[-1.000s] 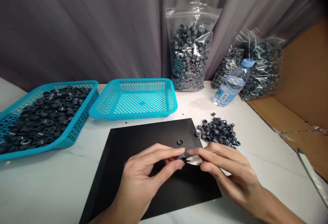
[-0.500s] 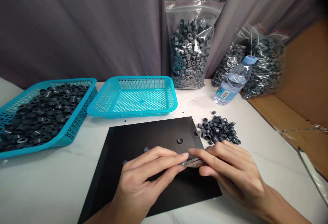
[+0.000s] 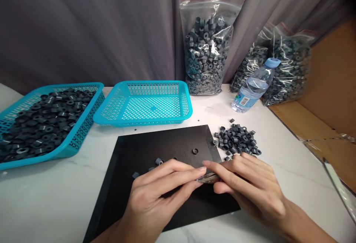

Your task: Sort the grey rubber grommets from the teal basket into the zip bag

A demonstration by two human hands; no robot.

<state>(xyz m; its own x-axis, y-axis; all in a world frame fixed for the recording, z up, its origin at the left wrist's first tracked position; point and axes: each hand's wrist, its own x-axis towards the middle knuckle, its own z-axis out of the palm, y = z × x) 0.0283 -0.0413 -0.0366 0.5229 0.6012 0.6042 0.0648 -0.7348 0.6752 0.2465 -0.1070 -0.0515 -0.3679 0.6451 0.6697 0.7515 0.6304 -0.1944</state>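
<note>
Over the black mat [image 3: 155, 144], my left hand [image 3: 164, 191] is closed, thumb and fingers pinching a small grey plastic piece mostly covered by the fingertips. My right hand [image 3: 250, 185] is closed round a small flat metal tool [image 3: 210, 178], whose tip meets the piece between both hands; the tool's kind is hard to make out. A thin dark ring [image 3: 195, 151] lies on the mat beyond my fingertips. Left of it are several grey plastic pieces [image 3: 159, 161], partly hidden by my left hand. Beside my right hand sits a pile of short grey plastic rings [image 3: 236, 139].
A blue basket [image 3: 69, 144] full of grey rings stands at the left, and another blue basket [image 3: 143, 121] holds nothing. Behind are bags of rings [image 3: 207, 55], a tilted water bottle [image 3: 254, 87] and a cardboard box [image 3: 330, 83] at the right.
Both hands stay together with the metal tool between them, its angle slightly changed. The camera view has shifted a little, and more of the pieces beside my left hand show.
</note>
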